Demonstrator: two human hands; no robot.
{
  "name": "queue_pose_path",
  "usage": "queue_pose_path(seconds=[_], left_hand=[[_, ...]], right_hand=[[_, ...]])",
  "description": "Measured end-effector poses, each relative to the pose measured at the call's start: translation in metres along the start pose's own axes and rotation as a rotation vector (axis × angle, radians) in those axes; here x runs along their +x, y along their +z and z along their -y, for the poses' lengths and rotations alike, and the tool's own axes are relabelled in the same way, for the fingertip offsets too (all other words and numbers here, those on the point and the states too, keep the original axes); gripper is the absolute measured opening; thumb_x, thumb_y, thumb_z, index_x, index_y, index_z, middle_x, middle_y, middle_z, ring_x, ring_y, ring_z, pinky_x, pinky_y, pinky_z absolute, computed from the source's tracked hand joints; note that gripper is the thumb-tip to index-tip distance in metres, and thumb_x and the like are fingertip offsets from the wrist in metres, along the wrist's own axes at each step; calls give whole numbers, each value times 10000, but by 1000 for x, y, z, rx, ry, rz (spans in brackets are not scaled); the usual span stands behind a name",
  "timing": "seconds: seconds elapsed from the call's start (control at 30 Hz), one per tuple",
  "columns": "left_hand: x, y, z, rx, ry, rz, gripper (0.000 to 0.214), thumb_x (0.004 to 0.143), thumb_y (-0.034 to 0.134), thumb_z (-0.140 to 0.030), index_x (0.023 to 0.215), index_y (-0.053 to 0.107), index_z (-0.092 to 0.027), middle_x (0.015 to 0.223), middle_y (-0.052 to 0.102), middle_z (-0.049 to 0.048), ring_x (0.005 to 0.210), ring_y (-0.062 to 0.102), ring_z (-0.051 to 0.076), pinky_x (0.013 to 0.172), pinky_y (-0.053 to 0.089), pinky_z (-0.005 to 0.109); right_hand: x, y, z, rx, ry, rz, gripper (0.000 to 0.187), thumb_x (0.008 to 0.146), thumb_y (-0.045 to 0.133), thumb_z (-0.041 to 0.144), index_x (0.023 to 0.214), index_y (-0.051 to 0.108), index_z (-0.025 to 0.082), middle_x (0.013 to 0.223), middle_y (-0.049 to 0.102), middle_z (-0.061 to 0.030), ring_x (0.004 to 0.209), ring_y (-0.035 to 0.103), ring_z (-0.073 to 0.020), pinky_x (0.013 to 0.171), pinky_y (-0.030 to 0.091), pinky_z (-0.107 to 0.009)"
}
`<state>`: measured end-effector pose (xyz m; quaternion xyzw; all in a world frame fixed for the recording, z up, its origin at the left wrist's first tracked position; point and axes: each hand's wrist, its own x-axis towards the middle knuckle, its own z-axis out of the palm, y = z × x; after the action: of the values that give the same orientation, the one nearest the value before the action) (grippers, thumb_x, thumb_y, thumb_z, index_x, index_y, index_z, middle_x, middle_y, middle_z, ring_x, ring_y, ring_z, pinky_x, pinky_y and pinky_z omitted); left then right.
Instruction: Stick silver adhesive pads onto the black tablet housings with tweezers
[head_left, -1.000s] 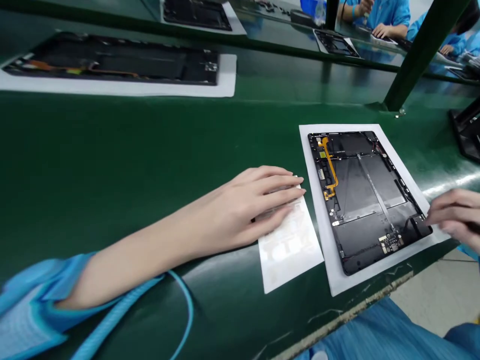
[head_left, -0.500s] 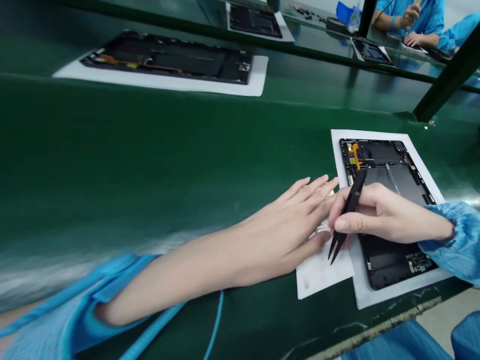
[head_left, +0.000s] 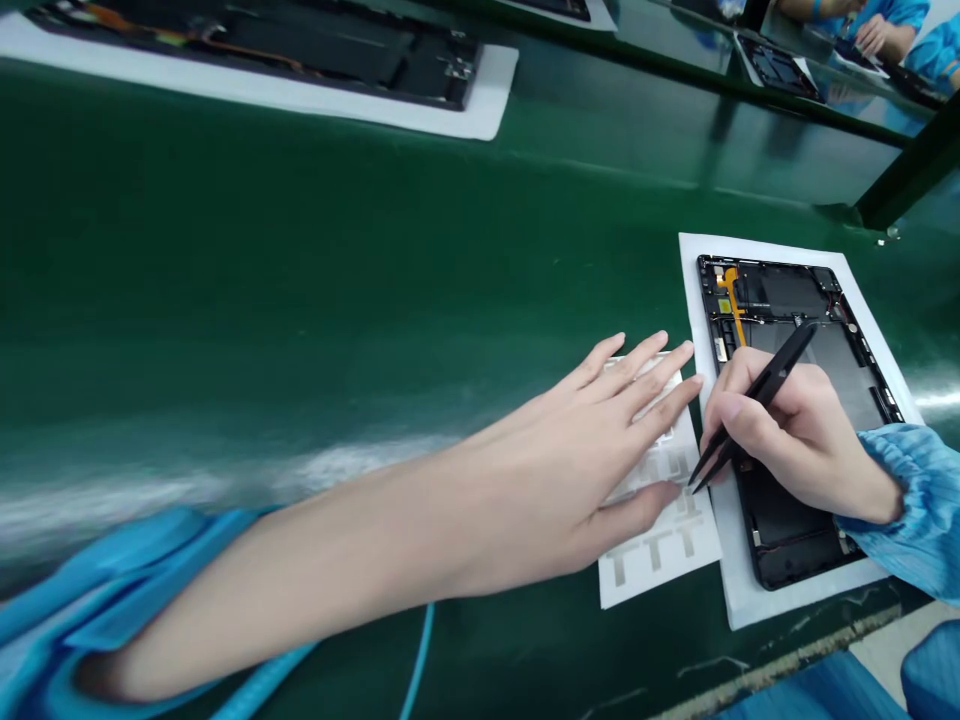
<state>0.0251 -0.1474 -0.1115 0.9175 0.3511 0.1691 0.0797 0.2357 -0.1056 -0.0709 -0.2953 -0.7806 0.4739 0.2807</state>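
Note:
My left hand (head_left: 600, 450) lies flat with fingers spread over a white sheet of stickers (head_left: 660, 550), which carries several grey T-shaped pieces. In my right hand (head_left: 795, 430) is a pair of black tweezers (head_left: 772, 380), held between thumb and fingers. Their tips point down at the sheet, just beside my left thumb; whether they touch it I cannot tell. Under my right hand lies an opened black tablet (head_left: 787, 555) with an orange flex cable (head_left: 733, 300) near its upper left. A white pad (head_left: 742, 600) is beneath the tablet, and part of the tablet is hidden by my hand.
Another opened tablet (head_left: 337, 50) rests on a white pad (head_left: 480, 115) at the upper left. A green post (head_left: 907, 175) rises at the right. Beyond it, a co-worker's hand (head_left: 874, 35) is over the bench. A blue cord (head_left: 420, 660) hangs near my left forearm.
The tweezers have tilted over to the right, their tips now closer to my left thumb. My left fingers have spread, and more grey pieces show on the sheet. The whole view has shifted.

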Motion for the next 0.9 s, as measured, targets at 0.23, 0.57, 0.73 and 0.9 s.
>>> queue_pose_path(seconds=[0.23, 0.57, 0.73, 0.9], left_hand=[[4, -7, -2, 5, -13, 78, 601, 1047, 373, -392, 1522, 323, -27, 1590, 324, 243, 1509, 228, 384, 1208, 245, 589], [5, -4, -2, -29, -24, 79, 584, 1032, 389, -398, 1517, 346, -75, 1575, 383, 196, 1509, 249, 361, 1222, 227, 569], [2, 4, 0, -38, -4, -10, 616, 1027, 368, -376, 1575, 220, -139, 1599, 355, 159, 1504, 267, 348, 1218, 228, 578], [0, 4, 6, -15, -2, 30, 583, 1045, 317, -427, 1556, 260, -152, 1611, 310, 196, 1504, 244, 392, 1180, 239, 644]], right_hand=[[3, 1, 2, -98, -26, 20, 253, 914, 490, 176, 663, 475, 202, 640, 553, 11, 526, 595, -103, 491, 497, -207], [6, 1, 3, -86, 14, 70, 282, 915, 484, 182, 643, 422, 220, 599, 513, 31, 492, 572, -103, 479, 471, -209], [10, 1, 2, -62, -3, 100, 315, 955, 570, 326, 680, 468, 211, 680, 513, 18, 562, 578, -101, 455, 464, -190], [-2, -7, 28, 88, 91, -9, 303, 952, 619, 395, 732, 536, 204, 707, 581, 25, 543, 611, -92, 461, 529, -194]])
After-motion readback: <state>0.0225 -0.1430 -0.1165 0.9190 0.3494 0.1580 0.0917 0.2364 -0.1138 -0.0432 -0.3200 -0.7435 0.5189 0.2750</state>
